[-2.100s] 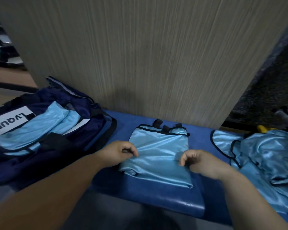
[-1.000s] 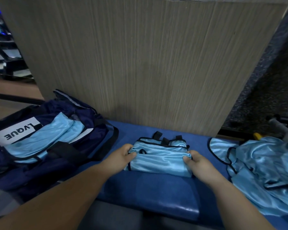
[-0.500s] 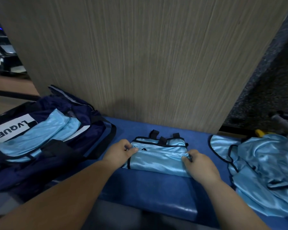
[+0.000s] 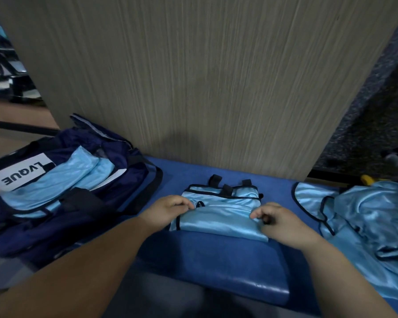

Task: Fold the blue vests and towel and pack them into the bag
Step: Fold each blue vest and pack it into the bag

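one bag (image 4: 55, 228) label (image 4: 19, 173) reads lvque, left hand (image 4: 168, 211), right hand (image 4: 283, 223) pinch vest (image 4: 218, 216)

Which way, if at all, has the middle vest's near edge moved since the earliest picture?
Yes. The vest was folded: its near edge moved from the bench front toward the wooden panel.

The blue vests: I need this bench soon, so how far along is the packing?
Done: light blue fabric already lies in the open bag. In hand: one folded vest on the bench, with the left hand and right hand pinching its side edges. Left: that vest must go into the bag, and the crumpled heap of vests on the right is unfolded. I cannot pick out the towel.
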Demonstrator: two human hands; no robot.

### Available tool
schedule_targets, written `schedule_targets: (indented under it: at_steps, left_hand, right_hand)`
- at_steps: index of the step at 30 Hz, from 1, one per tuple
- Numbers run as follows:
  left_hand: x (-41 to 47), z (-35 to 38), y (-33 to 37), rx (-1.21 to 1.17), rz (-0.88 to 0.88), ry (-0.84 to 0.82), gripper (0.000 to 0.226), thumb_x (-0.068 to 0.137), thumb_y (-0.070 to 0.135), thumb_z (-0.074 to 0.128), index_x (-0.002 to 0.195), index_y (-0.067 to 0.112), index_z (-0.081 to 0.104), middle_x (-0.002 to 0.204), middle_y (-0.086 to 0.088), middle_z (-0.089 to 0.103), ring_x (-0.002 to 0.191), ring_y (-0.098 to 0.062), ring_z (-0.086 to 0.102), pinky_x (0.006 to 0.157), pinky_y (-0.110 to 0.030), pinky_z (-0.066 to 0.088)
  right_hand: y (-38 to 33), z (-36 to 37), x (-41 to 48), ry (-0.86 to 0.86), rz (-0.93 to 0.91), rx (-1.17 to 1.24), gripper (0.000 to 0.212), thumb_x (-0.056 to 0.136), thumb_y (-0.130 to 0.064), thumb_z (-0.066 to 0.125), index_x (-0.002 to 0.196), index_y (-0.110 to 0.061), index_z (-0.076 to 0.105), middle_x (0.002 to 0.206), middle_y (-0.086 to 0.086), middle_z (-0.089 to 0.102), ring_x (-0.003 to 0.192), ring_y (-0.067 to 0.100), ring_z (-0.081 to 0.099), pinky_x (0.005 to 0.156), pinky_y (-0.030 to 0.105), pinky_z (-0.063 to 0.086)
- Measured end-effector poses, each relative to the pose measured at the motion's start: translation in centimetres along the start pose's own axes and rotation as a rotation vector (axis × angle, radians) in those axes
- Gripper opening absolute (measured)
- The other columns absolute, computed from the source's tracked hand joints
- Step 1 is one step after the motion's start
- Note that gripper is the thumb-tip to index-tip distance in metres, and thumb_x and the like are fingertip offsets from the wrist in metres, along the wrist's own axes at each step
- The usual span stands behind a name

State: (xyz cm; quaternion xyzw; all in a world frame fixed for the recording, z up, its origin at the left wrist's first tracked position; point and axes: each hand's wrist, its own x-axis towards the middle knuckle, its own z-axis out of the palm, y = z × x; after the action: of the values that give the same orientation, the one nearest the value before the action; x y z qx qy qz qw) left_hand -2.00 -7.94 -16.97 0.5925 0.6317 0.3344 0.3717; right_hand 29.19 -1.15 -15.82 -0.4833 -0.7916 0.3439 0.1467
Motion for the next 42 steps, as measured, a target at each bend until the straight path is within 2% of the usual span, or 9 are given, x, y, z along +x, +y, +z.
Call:
schedule_targets:
  at_steps: [1,3,6,9,13,21,34,39,42]
  left_hand:
    - [-0.1,-0.4,0.2,-0.009,-0.021,-0.057,0.007,0.091,0.036,0.064,0.096,0.036,0.069,0.113,0.016,0.062,0.11,-0.002,0.055,0.096,-0.019,0.04]
    - [-0.2,-1.0,0.2,0.145,-0.033,-0.176,0.038,0.071,0.059,0.071,0.106,0.047,0.061,0.126,0.018,0.05,0.122,-0.005,0.043,0.108,-0.029,0.034]
    - [-0.2,-1.1,0.1,0.322,-0.051,-0.231,0.056,0.069,0.044,0.081,0.116,0.049,0.051,0.131,0.022,0.038,0.124,-0.004,0.033,0.109,-0.03,0.028]
    - [-0.2,-0.7,0.0,0.221,-0.024,-0.139,0.042,0.075,0.03,0.076,0.106,0.047,0.054,0.121,0.017,0.048,0.112,-0.006,0.047,0.096,-0.023,0.039]
    - [-0.5,-0.7,0.4,-0.082,-0.069,-0.015,0.014,0.09,0.021,0.065,0.102,0.028,0.061,0.094,0.008,0.064,0.083,-0.007,0.061,0.08,-0.021,0.046]
    - [0.1,-0.5,-0.2,-0.141,-0.154,0.156,0.021,0.096,0.04,0.054,0.09,0.023,0.065,0.096,-0.001,0.063,0.092,-0.013,0.055,0.084,-0.029,0.041]
    - [2.5,1.0,2.1,0.405,-0.301,0.278,0.037,0.086,0.054,0.062,0.1,0.022,0.051,0.098,0.006,0.058,0.088,-0.015,0.059,0.08,-0.034,0.048]
    - [1.8,2.2,4.4,0.602,0.069,0.497,0.023,0.09,0.043,0.061,0.109,0.03,0.058,0.114,0.012,0.06,0.109,-0.015,0.055,0.096,-0.036,0.039]
    - [2.0,3.9,6.6,0.555,0.084,0.299,0.042,0.089,0.055,0.058,0.122,0.029,0.056,0.123,0.011,0.059,0.117,-0.014,0.053,0.103,-0.034,0.037]
  right_hand:
    - [0.1,-0.4,0.0,-0.069,0.012,0.006,0.042,0.076,-0.003,0.07,0.107,-0.031,0.065,0.116,-0.004,0.052,0.102,0.012,0.054,0.084,0.009,0.041]
    - [0.1,-0.8,-0.1,-0.207,0.039,-0.013,0.062,0.065,-0.016,0.073,0.12,-0.037,0.054,0.125,-0.017,0.041,0.114,0.003,0.046,0.092,0.011,0.039]
    - [0.0,-0.2,0.1,-0.145,0.022,-0.063,0.063,0.067,-0.012,0.075,0.12,-0.037,0.051,0.121,-0.02,0.039,0.111,0.0,0.043,0.086,0.004,0.034]
    - [0.2,0.7,0.4,0.074,-0.101,-0.129,0.043,0.075,-0.008,0.073,0.098,-0.041,0.058,0.106,-0.015,0.052,0.101,0.007,0.05,0.083,0.005,0.035]
    - [0.3,1.3,0.5,0.234,-0.168,-0.108,0.022,0.083,-0.015,0.071,0.086,-0.036,0.066,0.103,-0.018,0.059,0.105,0.01,0.053,0.095,0.025,0.04]
    - [-1.7,1.7,0.3,0.327,-0.085,0.045,0.026,0.099,-0.033,0.051,0.073,-0.029,0.052,0.065,-0.008,0.055,0.066,0.007,0.053,0.06,0.022,0.039]
    - [-2.8,2.0,1.4,0.332,0.337,-0.197,0.025,0.098,-0.045,0.041,0.094,-0.021,0.048,0.079,-0.004,0.054,0.076,0.019,0.051,0.06,0.032,0.037]
    - [-3.0,1.6,1.2,0.394,0.42,-0.323,0.049,0.093,-0.058,0.043,0.115,-0.016,0.051,0.114,0.009,0.06,0.105,0.029,0.057,0.073,0.033,0.039]
    - [-2.8,1.5,1.5,0.33,0.463,-0.339,0.06,0.095,-0.061,0.037,0.122,-0.011,0.056,0.12,0.012,0.061,0.109,0.029,0.058,0.075,0.033,0.042]
